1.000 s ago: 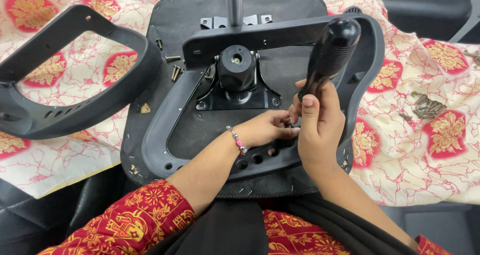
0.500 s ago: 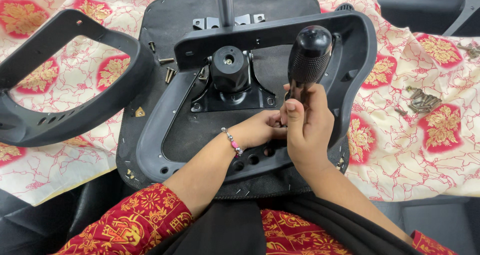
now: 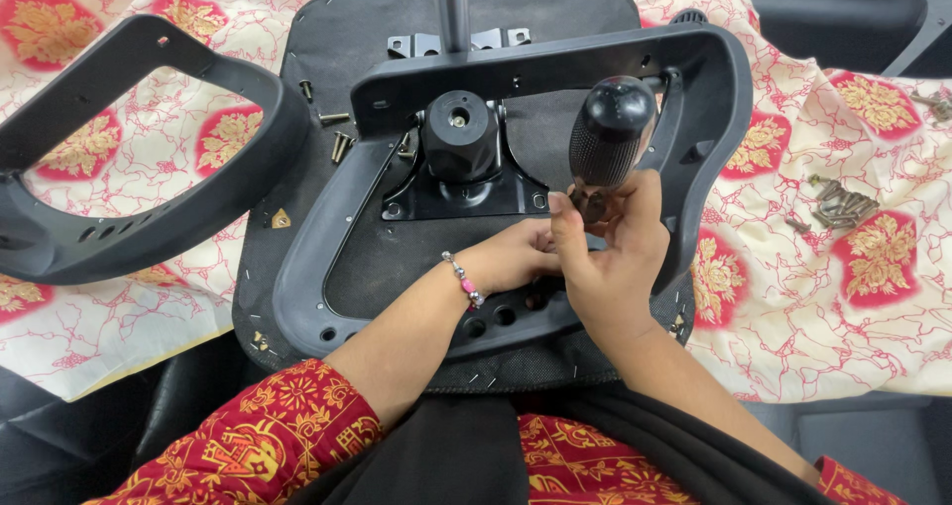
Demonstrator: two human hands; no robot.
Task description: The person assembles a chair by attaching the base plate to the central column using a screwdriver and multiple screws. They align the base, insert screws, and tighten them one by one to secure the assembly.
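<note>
A cream cloth (image 3: 873,307) printed with red and gold medallions covered the work surface, with dark upholstery showing at the near edge. On it lay the upturned black chair seat (image 3: 327,88), its underside facing the camera, with a metal mounting plate (image 3: 461,192) and a steel column (image 3: 451,9) rising from the middle. A black plastic armrest frame (image 3: 694,78) rested across the seat, and a second armrest frame (image 3: 149,197) lay apart on the cloth to the left. The right hand (image 3: 605,262) was closed around the lower part of a screwdriver (image 3: 610,133), thumb and fingers pinching just under its ribbed black handle; the handle rose above the hand, so the tool's long axis ran nearly upright, tilted a little away from the person, its tip hidden behind the fingers. The left hand (image 3: 516,257), with a beaded bracelet (image 3: 464,280) at the wrist, lay curled beside it, touching the right hand at the frame's lower bar; whether it gripped anything could not be told. Both hands sat just above the row of holes (image 3: 496,318) in that bar, the right one nearer the tool. Loose screws (image 3: 337,133) lay on the seat to the upper left, and a small heap of bolts (image 3: 843,205) sat well apart on the cloth at the right.
</note>
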